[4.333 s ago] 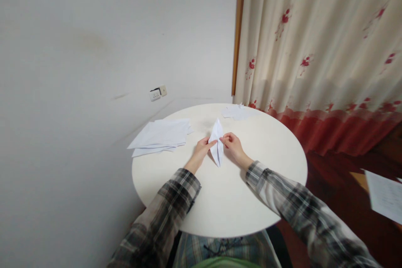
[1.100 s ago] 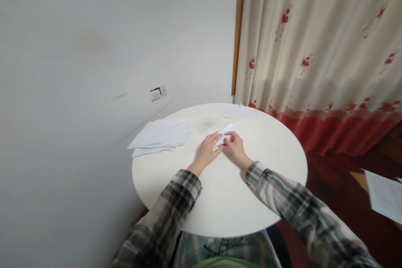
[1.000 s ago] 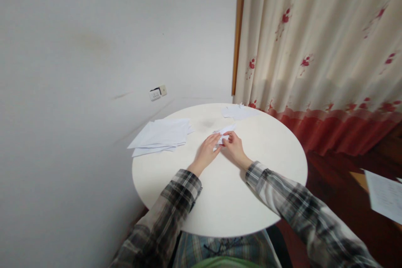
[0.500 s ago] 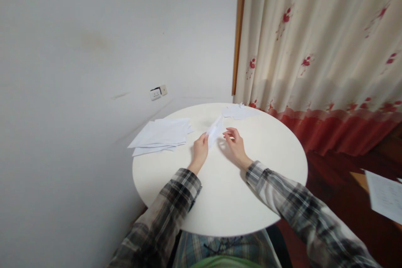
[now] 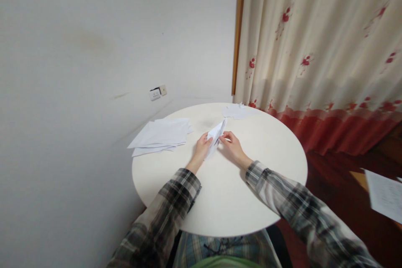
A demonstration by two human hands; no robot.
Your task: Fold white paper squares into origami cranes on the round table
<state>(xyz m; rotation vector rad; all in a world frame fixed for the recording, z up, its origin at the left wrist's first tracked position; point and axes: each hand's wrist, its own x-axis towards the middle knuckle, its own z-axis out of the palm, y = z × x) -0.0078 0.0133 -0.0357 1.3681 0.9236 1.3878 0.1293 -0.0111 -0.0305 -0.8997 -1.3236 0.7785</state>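
A folded sheet of white paper [image 5: 215, 132] is held up over the middle of the round white table, its layers parted along the right side. My left hand [image 5: 202, 149] grips it from the left, thumb on the near face and fingers behind. On the right, my right hand [image 5: 231, 144] has its thumb and forefinger pinched at the paper's open edge. Left of my hands lies an uneven stack of white paper [image 5: 163, 132]. A few smaller white paper pieces [image 5: 235, 111] rest at the table's far side.
The round white table [image 5: 220, 213] stands against a pale wall with a socket [image 5: 155, 94]. A flowered curtain [image 5: 314, 50] hangs behind it on the right. Lower right, a printed sheet [image 5: 385, 194] lies on a brown surface.
My right hand has moved left and taken the paper's edge, where before it was apart from it. The paper has turned and its folded layers now show a gap.
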